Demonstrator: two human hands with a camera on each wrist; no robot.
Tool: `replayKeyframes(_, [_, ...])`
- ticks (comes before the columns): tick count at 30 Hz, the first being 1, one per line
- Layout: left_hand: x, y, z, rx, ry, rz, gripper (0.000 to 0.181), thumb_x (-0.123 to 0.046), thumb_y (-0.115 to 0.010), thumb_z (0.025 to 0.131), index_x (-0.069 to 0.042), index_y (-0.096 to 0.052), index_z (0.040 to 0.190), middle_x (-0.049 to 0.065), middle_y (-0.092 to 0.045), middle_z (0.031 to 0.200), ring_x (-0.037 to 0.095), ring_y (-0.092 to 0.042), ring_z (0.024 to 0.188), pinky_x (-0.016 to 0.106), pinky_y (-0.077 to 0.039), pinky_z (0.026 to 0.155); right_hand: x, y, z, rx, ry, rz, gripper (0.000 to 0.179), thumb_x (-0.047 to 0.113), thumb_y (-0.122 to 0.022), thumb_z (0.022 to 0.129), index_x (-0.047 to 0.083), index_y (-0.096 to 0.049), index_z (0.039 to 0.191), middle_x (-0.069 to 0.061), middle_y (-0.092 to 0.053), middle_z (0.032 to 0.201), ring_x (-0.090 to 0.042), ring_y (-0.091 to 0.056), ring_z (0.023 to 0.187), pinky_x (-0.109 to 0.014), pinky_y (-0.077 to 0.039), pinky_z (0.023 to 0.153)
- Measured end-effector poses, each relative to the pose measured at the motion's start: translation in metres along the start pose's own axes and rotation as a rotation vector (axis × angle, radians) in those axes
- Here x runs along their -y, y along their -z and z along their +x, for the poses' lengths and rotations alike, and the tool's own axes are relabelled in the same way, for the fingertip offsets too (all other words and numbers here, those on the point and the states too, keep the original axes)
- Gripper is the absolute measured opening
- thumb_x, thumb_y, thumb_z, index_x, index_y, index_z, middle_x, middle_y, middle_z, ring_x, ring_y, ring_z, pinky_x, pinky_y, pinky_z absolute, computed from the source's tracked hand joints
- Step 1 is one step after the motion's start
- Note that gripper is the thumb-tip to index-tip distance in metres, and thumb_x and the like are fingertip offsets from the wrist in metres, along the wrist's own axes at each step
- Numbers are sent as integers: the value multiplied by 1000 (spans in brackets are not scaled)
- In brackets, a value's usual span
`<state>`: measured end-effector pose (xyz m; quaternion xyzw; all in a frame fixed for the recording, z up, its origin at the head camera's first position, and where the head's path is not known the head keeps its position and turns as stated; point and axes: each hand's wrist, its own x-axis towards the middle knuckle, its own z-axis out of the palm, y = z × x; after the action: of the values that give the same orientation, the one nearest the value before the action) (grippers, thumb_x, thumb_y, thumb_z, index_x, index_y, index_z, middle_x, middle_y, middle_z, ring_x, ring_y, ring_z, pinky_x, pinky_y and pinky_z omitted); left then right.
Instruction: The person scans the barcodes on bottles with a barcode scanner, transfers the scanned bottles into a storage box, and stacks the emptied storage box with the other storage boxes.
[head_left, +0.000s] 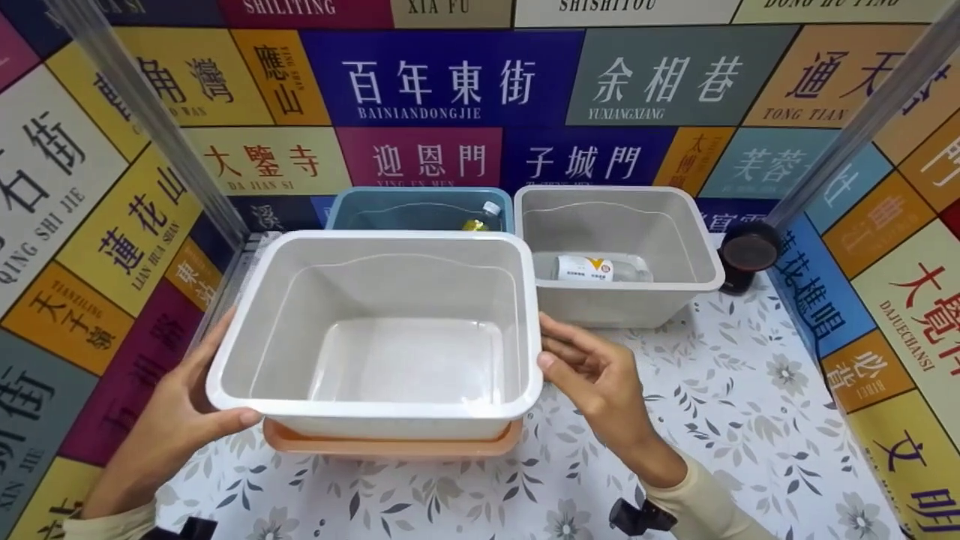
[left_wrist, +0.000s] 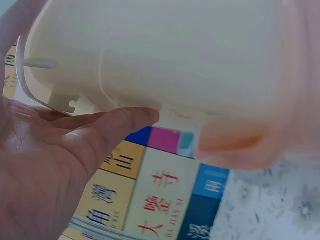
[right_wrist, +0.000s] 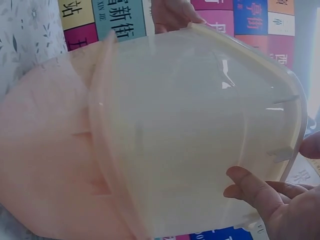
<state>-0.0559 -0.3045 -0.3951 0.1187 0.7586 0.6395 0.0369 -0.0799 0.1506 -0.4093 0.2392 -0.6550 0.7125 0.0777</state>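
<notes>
A white plastic bin (head_left: 375, 409), with nothing inside it, is held between both hands over an orange bin (head_left: 390, 448). The left hand (head_left: 165, 416) grips its left front corner, thumb over the rim and fingers underneath along the outer wall. At the right side the right hand (head_left: 600, 382) holds the rim, thumb at the edge and fingers against the outside wall. In the right wrist view the lower part of the white bin (right_wrist: 185, 135) sits inside the orange bin (right_wrist: 45, 145), its upper walls standing well above the orange rim.
Behind stand a blue-green bin (head_left: 420, 196) with a yellow-labelled bottle (head_left: 480, 219) and a grey bin (head_left: 630, 311) with a clear bottle (head_left: 592, 268) lying in it. A dark round object (head_left: 750, 251) is at the right. Sign-covered panels (head_left: 442, 82) enclose the patterned tabletop (head_left: 720, 435).
</notes>
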Motion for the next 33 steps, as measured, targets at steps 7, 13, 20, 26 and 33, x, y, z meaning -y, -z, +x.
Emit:
replayKeyframes(7, [20, -1, -4, 16, 52, -27, 112, 15, -74, 80, -33, -15, 163, 10, -14, 168, 25, -45, 135, 29, -52, 96, -17, -1, -10, 19, -61, 6, 45, -4, -62, 95, -8, -53, 139, -25, -61, 133, -37, -61, 121, -42, -54, 89])
replayKeyframes(13, [35, -2, -2, 32, 53, -31, 116, 14, -76, 79, -32, -11, 163, 9, -11, 169, 28, -40, 139, 29, -49, 99, -27, -1, -17, 3, -127, 18, 45, -1, -65, 96, -7, -54, 139, -21, -60, 137, -34, -59, 124, -41, -52, 93])
replayKeyframes(20, [43, -2, -2, 36, 49, -37, 117, 14, -76, 78, -32, -10, 163, 9, -9, 169, 31, -37, 139, 30, -49, 99, -34, -1, -21, -4, -143, 26, 45, 0, -65, 95, -7, -54, 139, -24, -60, 134, -36, -60, 123, -41, -52, 92])
replayKeyframes(26, [46, -4, -3, 42, 55, -60, 116, 15, -75, 79, -32, -11, 163, 10, -9, 169, 31, -38, 138, 32, -51, 98, -38, -2, -22, -1, -153, 13, 46, 1, -66, 96, -6, -55, 139, -21, -62, 133, -33, -61, 123, -41, -52, 93])
replayKeyframes(33, [49, -5, -5, 42, 100, -28, 116, 11, -76, 81, -36, -8, 162, 8, -5, 169, 30, -36, 138, 29, -50, 98, -43, -2, -22, 9, -162, 26, 46, 0, -65, 96, -7, -54, 140, -25, -61, 133, -37, -59, 123, -40, -51, 95])
